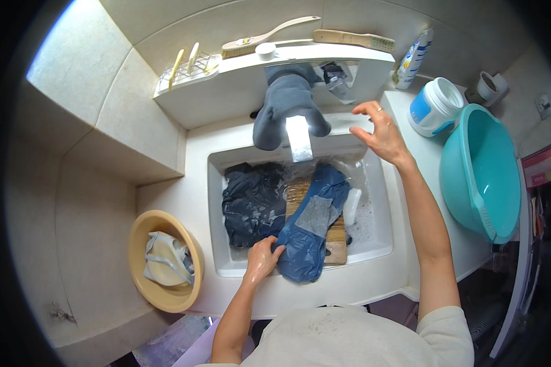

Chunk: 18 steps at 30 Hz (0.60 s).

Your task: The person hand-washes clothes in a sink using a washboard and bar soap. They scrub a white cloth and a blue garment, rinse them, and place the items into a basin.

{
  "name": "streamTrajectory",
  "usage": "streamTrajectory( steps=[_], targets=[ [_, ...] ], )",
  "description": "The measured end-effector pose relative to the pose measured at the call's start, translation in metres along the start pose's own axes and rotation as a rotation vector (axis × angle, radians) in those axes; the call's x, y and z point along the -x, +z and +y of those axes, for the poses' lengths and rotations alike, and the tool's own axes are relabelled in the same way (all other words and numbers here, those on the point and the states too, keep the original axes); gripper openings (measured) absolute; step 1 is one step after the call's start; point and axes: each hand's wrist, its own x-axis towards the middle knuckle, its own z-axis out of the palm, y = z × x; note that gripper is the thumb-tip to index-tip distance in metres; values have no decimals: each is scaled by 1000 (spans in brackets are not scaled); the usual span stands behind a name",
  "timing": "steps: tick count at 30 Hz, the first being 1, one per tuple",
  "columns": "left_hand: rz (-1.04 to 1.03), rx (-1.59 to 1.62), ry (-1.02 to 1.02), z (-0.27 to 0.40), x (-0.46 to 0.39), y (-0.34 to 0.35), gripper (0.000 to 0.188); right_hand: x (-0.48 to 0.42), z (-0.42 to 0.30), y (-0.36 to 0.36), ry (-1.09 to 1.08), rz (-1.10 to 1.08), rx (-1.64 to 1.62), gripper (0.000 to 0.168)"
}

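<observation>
My left hand (262, 259) pinches the left edge of a wet blue garment (303, 247) with a grey patch. The garment lies over a wooden washboard (336, 245) in a white sink (388, 220), its lower end reaching the front rim. Left of the board sits a soaked dark garment (255, 206), with suds on it. Nothing is in my right hand (381, 133), raised near the sink's back right corner with thumb and fingers apart. A grey cloth (289, 105) drapes the faucet (299, 140). A white object (352, 206), perhaps soap, rests beside the board.
A yellow basin (135, 266) holding pale cloth stands left. At right are a teal basin (454, 174) and an open white jar (434, 108). Brushes (266, 37) (353, 39), a wire rack (188, 71) and a white cap (266, 51) line the back ledge, a squeeze pouch (413, 59) beyond.
</observation>
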Motion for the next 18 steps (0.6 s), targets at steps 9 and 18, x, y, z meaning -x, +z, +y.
streamTrajectory(
  steps=[9, 18],
  targets=[
    [-90, 89, -78, -25, -7, 18, 36, -68, 32, -166, 404, 142, 655, 22],
    [-127, 182, -101, -15, 0, 10, 38, -93, 134, -194, 923, -545, 367, 29]
  ],
)
